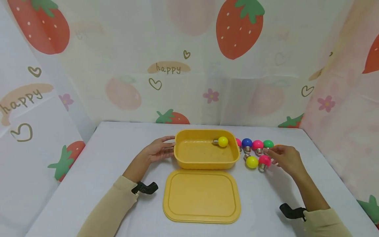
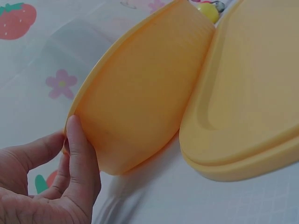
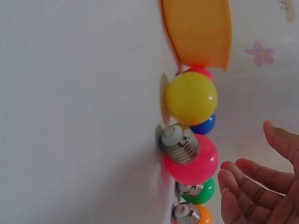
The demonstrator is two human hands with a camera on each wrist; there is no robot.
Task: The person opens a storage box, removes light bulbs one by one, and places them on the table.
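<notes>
My left hand [image 1: 161,150] touches the left end of a yellow plastic container [image 1: 204,164] with its fingertips; the left wrist view shows the fingers against the outer wall [image 2: 140,98] near the rim. One yellow light bulb [image 1: 223,142] lies inside. At the right, my right hand [image 1: 285,159] hovers over a group of coloured bulbs, its fingers loosely bent and holding nothing in the right wrist view. Nearest it are a pink bulb [image 3: 192,161], a green bulb [image 3: 202,192] and an orange bulb [image 3: 204,214]. A yellow bulb [image 1: 252,162] sits beside the front pink one.
A yellow lid [image 1: 202,196] lies flat in front of the container. Behind the front bulbs are a blue bulb [image 1: 247,142], another pink bulb [image 1: 258,144] and one partly hidden by the container. Strawberry-print cloth [image 1: 192,92] rises behind the white table [image 1: 118,141].
</notes>
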